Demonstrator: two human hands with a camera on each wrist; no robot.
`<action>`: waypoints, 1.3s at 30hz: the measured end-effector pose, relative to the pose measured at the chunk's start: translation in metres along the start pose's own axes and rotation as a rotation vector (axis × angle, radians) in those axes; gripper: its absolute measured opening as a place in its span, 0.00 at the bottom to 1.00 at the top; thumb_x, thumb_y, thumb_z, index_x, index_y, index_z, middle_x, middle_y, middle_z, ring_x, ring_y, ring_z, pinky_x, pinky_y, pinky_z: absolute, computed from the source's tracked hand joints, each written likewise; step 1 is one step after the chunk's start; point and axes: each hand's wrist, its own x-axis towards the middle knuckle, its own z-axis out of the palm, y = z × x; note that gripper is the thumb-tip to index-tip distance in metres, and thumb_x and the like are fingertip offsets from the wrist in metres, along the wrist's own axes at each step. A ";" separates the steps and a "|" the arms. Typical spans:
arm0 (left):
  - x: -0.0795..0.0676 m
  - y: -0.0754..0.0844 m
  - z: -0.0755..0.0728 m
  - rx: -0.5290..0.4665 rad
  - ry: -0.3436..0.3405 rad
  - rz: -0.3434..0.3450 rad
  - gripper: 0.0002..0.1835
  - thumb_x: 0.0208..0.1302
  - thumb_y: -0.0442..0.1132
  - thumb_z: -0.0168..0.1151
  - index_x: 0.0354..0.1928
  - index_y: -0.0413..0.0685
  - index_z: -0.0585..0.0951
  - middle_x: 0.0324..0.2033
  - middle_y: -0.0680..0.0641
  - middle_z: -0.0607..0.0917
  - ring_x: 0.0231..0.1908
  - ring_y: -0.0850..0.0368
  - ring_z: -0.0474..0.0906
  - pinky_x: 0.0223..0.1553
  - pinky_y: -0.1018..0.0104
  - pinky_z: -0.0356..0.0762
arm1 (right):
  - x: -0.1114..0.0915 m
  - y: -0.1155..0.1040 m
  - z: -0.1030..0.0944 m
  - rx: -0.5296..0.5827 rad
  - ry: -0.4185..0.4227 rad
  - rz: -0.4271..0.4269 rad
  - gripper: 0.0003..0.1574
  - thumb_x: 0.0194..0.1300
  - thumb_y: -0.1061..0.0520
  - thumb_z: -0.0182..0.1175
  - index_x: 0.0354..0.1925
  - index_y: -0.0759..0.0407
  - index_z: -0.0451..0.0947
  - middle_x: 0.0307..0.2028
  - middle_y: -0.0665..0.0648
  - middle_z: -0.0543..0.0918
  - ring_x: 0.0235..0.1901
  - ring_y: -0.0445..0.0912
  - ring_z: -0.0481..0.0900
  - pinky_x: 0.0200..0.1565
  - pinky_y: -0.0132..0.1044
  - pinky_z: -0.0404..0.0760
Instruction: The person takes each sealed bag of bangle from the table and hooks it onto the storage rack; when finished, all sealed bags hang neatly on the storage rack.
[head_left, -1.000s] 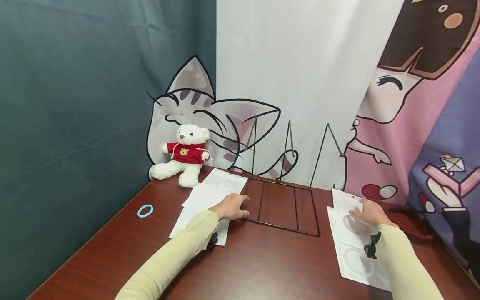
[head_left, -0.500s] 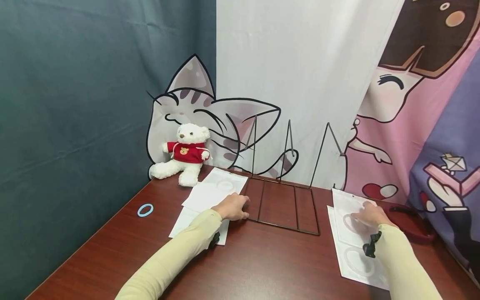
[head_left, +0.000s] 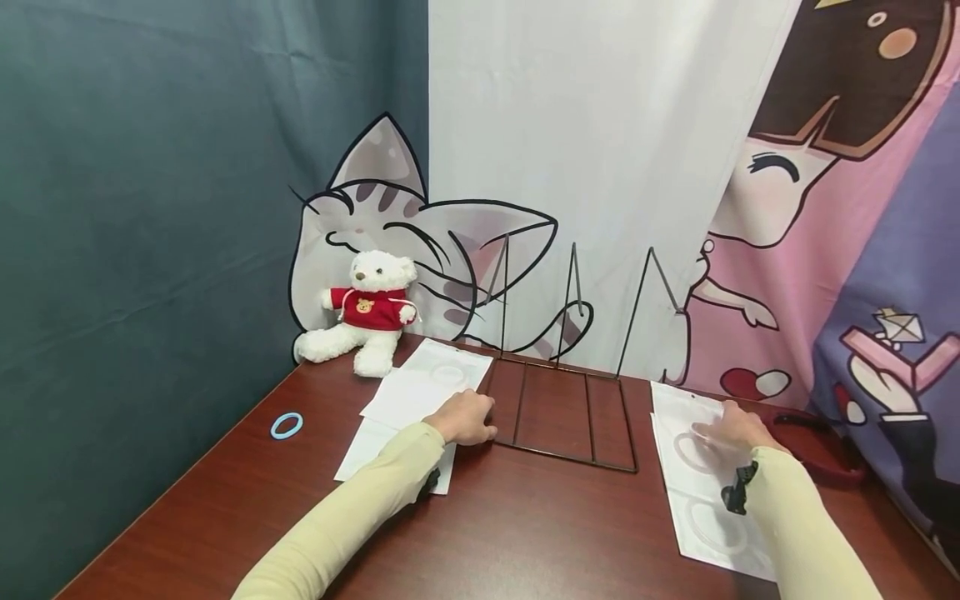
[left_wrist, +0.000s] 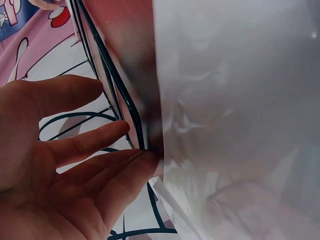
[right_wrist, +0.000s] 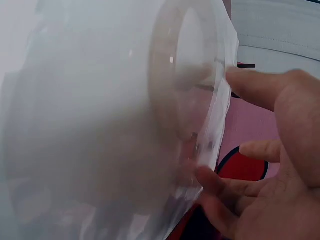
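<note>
In the head view my left hand (head_left: 463, 417) lies over the near left corner of a black wire rack (head_left: 589, 417), beside two overlapping white plastic packets (head_left: 393, 396). The left wrist view shows my fingers loosely bent at the rack's wire, with the thumb apart from the other fingers; contact there is hard to tell. My right hand (head_left: 738, 427) is at the edge of two other white packets (head_left: 678, 454), each showing a pale ring shape. Seen from the right wrist, the thumb tip meets the edge of a translucent packet (right_wrist: 100, 100), and the fingers stay spread, not gripping it.
A light blue ring (head_left: 287, 426) lies on the brown table (head_left: 540, 533) at the left. A white teddy bear (head_left: 375, 312) in a red hoodie sits at the back left. Beyond the right hand is a dark red object (head_left: 836, 475). Printed curtains hang behind the table.
My left hand's fingers have drawn closer together at the rack corner. The upper right packet has shifted slightly left over the lower one. The head view has moved a little.
</note>
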 end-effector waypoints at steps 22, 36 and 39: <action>0.005 0.005 -0.001 0.045 0.016 0.003 0.11 0.62 0.46 0.66 0.37 0.44 0.84 0.35 0.44 0.88 0.40 0.49 0.85 0.42 0.57 0.82 | -0.009 0.008 -0.010 0.028 0.055 -0.023 0.70 0.46 0.32 0.75 0.66 0.77 0.55 0.60 0.87 0.62 0.57 0.83 0.60 0.54 0.73 0.69; 0.003 0.004 0.003 0.072 -0.008 0.015 0.14 0.62 0.47 0.66 0.42 0.44 0.85 0.37 0.43 0.89 0.41 0.49 0.86 0.43 0.58 0.83 | -0.010 0.011 0.004 0.101 0.125 -0.027 0.72 0.38 0.37 0.81 0.72 0.64 0.56 0.56 0.93 0.51 0.53 0.86 0.47 0.48 0.79 0.51; 0.003 0.003 0.006 0.078 -0.020 0.022 0.13 0.63 0.46 0.65 0.42 0.45 0.85 0.37 0.44 0.89 0.40 0.51 0.86 0.43 0.59 0.82 | -0.009 0.009 0.006 0.092 0.161 -0.045 0.71 0.37 0.42 0.82 0.71 0.64 0.58 0.55 0.92 0.52 0.53 0.86 0.47 0.47 0.78 0.51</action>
